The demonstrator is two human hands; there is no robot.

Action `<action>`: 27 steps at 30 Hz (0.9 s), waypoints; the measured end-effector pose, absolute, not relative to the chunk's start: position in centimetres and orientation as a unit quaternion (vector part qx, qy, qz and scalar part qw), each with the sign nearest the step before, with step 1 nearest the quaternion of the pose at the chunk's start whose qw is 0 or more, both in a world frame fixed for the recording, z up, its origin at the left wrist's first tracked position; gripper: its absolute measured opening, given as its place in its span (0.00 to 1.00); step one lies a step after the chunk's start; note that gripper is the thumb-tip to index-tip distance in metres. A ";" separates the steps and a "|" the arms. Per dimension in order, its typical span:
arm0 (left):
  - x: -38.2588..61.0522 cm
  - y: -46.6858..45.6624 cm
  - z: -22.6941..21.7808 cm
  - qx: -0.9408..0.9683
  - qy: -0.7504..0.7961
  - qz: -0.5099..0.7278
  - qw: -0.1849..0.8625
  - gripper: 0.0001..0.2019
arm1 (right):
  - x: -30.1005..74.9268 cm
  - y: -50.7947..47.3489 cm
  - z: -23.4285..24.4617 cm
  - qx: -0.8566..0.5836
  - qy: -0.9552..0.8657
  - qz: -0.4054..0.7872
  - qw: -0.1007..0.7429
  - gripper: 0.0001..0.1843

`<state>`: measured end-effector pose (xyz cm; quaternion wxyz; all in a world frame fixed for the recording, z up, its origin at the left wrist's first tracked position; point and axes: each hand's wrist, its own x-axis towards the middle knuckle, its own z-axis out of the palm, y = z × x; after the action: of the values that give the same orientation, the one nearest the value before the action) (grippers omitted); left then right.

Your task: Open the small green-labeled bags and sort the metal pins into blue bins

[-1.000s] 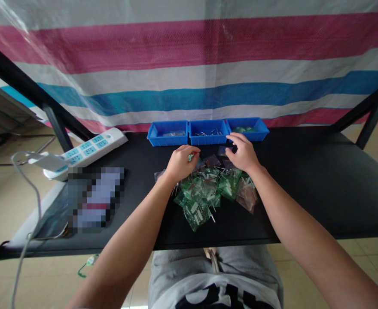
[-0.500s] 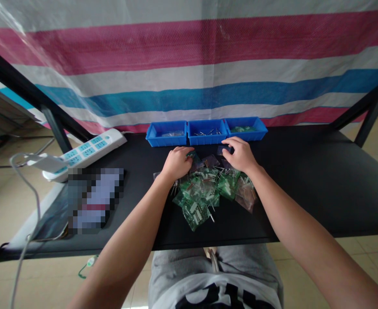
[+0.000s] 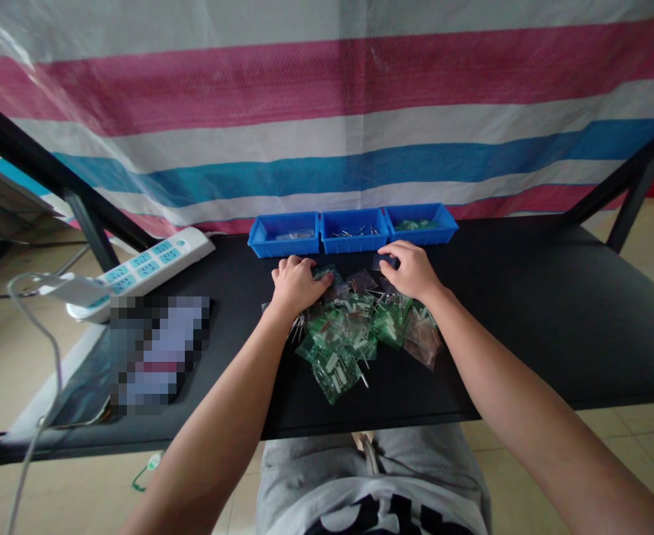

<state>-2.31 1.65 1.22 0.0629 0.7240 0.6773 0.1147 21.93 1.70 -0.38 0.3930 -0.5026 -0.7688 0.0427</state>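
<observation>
A heap of small green and clear plastic bags (image 3: pixel 354 334) holding pin-like parts lies in the middle of the black table (image 3: pixel 528 312). My left hand (image 3: pixel 295 284) rests at the heap's far left with its fingers curled, and the thumb and fingertips pinch a small green bag (image 3: pixel 325 274). My right hand (image 3: pixel 410 270) is at the heap's far right, fingers bent down onto a small clear bag (image 3: pixel 383 261). Three blue bins stand just beyond the hands: the left bin (image 3: pixel 283 234), the middle bin (image 3: pixel 354 229) and the right bin (image 3: pixel 421 224).
A white power strip (image 3: pixel 143 266) with a grey cable lies at the table's left. A blurred flat object (image 3: pixel 157 353) lies near the left front edge. A striped tarp hangs behind the table, with black frame legs at both sides.
My left hand has lowered from above the heap onto the table and slid a little left. My right hand has drawn slightly nearer and left.
</observation>
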 end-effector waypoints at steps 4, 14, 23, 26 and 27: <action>-2.3 1.8 1.4 0.720 0.679 0.108 0.094 0.25 | 21.9 1.7 -0.3 -0.502 -0.770 0.046 0.391 0.11; -2.6 2.2 1.4 0.698 0.663 0.208 0.173 0.20 | 21.8 1.6 -0.2 -0.504 -0.769 0.051 0.390 0.11; -2.4 2.4 1.3 0.608 0.493 0.502 0.369 0.19 | 19.9 0.3 0.7 -0.490 -0.752 0.167 0.408 0.10; -1.5 1.6 2.0 0.586 0.437 0.547 0.408 0.19 | 18.7 -0.5 1.1 -0.459 -0.736 0.295 0.400 0.19; -1.2 1.3 2.2 0.582 0.425 0.556 0.414 0.19 | 18.5 -0.7 1.2 -0.451 -0.735 0.314 0.397 0.19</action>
<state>-1.24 1.35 2.17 0.4143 0.5815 0.4253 0.5562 18.46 -0.73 1.24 0.3968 -0.4511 -0.7353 0.3137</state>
